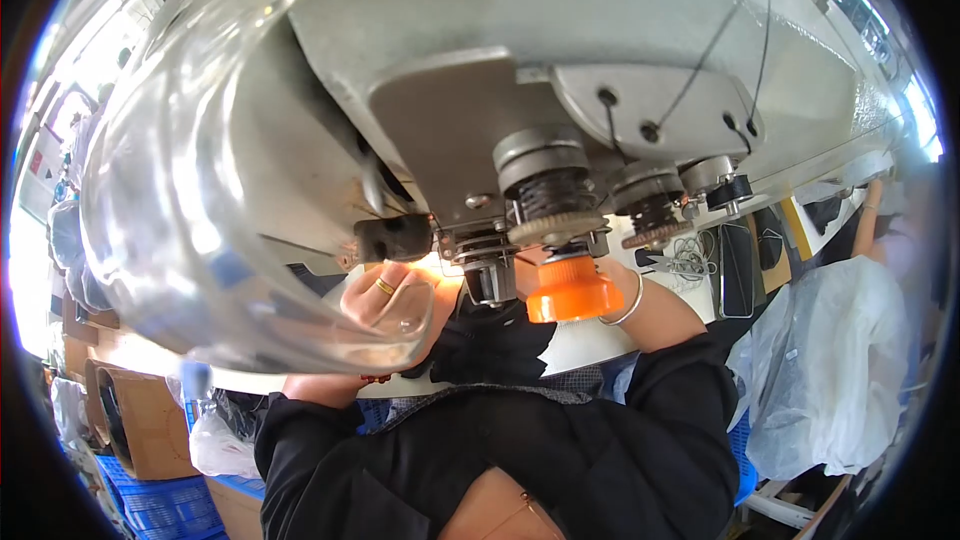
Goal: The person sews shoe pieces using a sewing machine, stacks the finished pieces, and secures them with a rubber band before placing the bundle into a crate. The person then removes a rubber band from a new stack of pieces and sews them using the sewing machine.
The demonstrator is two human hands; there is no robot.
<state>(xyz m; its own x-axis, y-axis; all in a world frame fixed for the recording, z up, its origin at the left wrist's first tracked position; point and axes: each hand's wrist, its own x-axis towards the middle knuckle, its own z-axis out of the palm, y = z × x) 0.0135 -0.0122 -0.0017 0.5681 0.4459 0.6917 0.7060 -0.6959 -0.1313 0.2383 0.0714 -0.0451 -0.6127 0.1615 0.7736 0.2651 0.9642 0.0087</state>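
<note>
Most of the view is filled by a sewing machine [440, 10] with tension dials, threads and an orange cap [573, 290] on its front. My left hand [378, 295], wearing a gold ring, is under the needle end in bright lamp light. Its fingers are curled together; their tips and anything between them are hidden by the machine. Black fabric [490, 345] lies on the white table between my forearms. My right hand [618, 285], with a silver bangle at the wrist, reaches behind the orange cap, which hides its fingers.
A clear curved guard [250, 270] covers the machine's left end. Scissors and a tangle of thread [690, 258] lie to the right, beside a dark flat box [736, 270]. Plastic bags [830, 370] hang at the right. Cardboard boxes [150, 425] and blue crates [165, 500] stand lower left.
</note>
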